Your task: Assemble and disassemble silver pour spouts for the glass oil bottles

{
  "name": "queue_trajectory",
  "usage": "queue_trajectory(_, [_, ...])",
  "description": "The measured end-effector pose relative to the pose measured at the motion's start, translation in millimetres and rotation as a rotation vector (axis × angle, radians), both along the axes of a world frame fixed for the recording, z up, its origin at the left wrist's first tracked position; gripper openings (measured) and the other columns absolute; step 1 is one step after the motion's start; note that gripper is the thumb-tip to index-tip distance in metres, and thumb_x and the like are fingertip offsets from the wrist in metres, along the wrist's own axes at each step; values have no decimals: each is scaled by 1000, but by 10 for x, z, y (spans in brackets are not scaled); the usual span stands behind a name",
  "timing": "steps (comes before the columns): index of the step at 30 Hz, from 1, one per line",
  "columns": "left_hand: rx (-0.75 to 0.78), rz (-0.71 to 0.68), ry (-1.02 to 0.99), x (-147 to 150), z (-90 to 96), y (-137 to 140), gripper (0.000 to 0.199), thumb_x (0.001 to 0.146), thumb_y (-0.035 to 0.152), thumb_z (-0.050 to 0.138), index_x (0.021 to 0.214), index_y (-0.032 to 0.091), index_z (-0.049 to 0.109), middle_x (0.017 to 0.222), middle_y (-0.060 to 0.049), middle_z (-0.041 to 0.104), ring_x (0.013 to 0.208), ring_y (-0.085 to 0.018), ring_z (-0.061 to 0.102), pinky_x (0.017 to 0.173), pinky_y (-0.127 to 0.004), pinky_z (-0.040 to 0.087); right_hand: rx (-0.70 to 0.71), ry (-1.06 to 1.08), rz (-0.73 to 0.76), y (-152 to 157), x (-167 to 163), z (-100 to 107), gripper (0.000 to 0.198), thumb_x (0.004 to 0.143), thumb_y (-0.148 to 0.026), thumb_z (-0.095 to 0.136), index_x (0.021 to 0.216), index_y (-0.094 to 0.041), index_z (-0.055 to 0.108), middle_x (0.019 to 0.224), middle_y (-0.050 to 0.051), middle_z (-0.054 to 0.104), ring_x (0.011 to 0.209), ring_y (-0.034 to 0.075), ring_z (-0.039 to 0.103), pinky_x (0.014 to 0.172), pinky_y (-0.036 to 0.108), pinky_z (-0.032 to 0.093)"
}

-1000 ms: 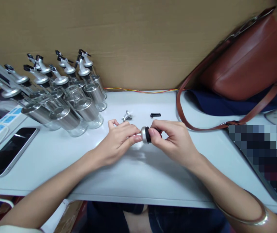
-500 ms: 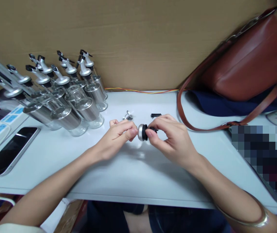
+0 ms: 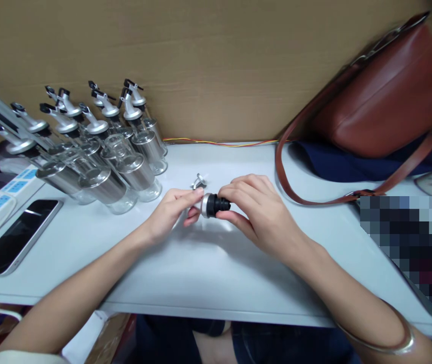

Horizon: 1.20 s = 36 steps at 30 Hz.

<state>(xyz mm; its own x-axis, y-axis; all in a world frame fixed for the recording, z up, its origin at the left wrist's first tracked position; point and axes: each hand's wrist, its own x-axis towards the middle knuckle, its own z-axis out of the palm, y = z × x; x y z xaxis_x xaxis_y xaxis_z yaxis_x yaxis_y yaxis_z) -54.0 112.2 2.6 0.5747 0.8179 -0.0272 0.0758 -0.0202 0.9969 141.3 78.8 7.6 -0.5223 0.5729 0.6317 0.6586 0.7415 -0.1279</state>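
Observation:
A pour spout (image 3: 211,205) with a silver collar and a ribbed black stopper lies sideways between my hands, above the table (image 3: 216,273). My left hand (image 3: 170,210) pinches its silver end, so the tip is mostly hidden by the fingers. At the black stopper end, my right hand (image 3: 265,215) has its thumb below and fingers above, closed round it. Just beyond my left fingertips, a small silver part (image 3: 199,181) rests on the table.
Several glass-and-steel oil bottles (image 3: 138,174) with pour spouts stand at the left. A phone (image 3: 18,235) and a power strip (image 3: 5,194) lie nearer. On the right are a brown bag (image 3: 390,96) and its strap (image 3: 287,172). Cardboard (image 3: 216,65) forms the back.
The pour spout has shifted slightly left, and more of its black stopper shows. My right hand has moved left and now covers the small black part seen behind it before.

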Motion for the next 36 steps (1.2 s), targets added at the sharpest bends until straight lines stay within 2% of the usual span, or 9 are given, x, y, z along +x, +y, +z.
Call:
queue_trajectory(5, [-152, 51, -64, 0, 14, 27, 50, 86, 42, 48, 46, 21, 27, 39, 8, 20, 35, -5, 21, 45, -28, 26, 98, -67, -37, -7, 28, -3, 19, 96, -16, 44, 109, -21, 57, 106, 10, 65, 96, 22, 55, 82, 36, 40])
queue_trajectory(10, [-151, 46, -57, 12, 33, 12, 45, 89, 40, 44, 50, 19, 40, 43, 3, 38, 41, -9, 36, 48, -28, 31, 117, -44, -40, -8, 54, -10, 21, 94, -10, 46, 108, -20, 58, 103, 10, 65, 94, 21, 56, 80, 35, 42])
queue_trajectory(15, [-287, 31, -131, 26, 14, -1, 39, 87, 36, 47, 53, 17, 42, 47, 4, 41, 43, -7, 40, 49, -23, 32, 211, 11, 8, 0, 47, -27, 21, 94, -8, 45, 105, -19, 58, 98, 9, 66, 91, 19, 58, 77, 33, 44])
queue_trajectory(18, [-289, 29, -128, 28, 19, 2, 39, 87, 36, 46, 54, 16, 42, 47, 5, 41, 44, -7, 41, 50, -23, 32, 252, 22, -5, 3, 40, -24, 20, 93, -8, 47, 104, -21, 58, 96, 8, 67, 90, 19, 59, 76, 33, 43])
queue_trajectory(21, [-161, 113, -98, 16, 10, 33, 37, 89, 37, 45, 57, 17, 43, 50, 4, 43, 48, -8, 43, 53, -23, 35, 238, 40, -68, 5, 43, -4, 17, 90, -11, 53, 103, -21, 57, 94, 7, 67, 87, 20, 59, 76, 35, 43])
queue_trajectory(25, [118, 349, -16, -40, -55, 125, 30, 90, 34, 37, 66, 19, 43, 59, 4, 43, 55, -11, 43, 55, -25, 36, 165, 111, -136, 2, 54, 21, 17, 90, -18, 56, 107, -20, 57, 93, 7, 67, 85, 22, 59, 75, 36, 43])
queue_trajectory(30, [487, 481, 500, -123, -166, 216, 12, 87, 32, 46, 87, 20, 48, 70, 2, 52, 63, -15, 49, 62, -28, 35, 21, 136, -175, 25, 65, -19, 24, 91, -14, 50, 113, -15, 58, 99, 11, 65, 89, 24, 57, 75, 37, 45])
queue_trajectory(33, [589, 483, 696, -135, -222, 231, 12, 89, 32, 44, 94, 21, 47, 80, -1, 59, 69, -18, 54, 66, -30, 38, -135, 13, -198, 65, 79, -76, 23, 88, -13, 53, 109, -14, 62, 97, 11, 64, 90, 26, 56, 75, 39, 45])
queue_trajectory(36, [599, 512, 725, -126, -264, 245, 11, 91, 29, 42, 97, 21, 44, 86, -5, 61, 74, -21, 59, 69, -32, 42, -303, -133, -228, 92, 89, -118, 22, 84, -10, 56, 104, -15, 63, 95, 9, 65, 92, 27, 58, 76, 40, 44])
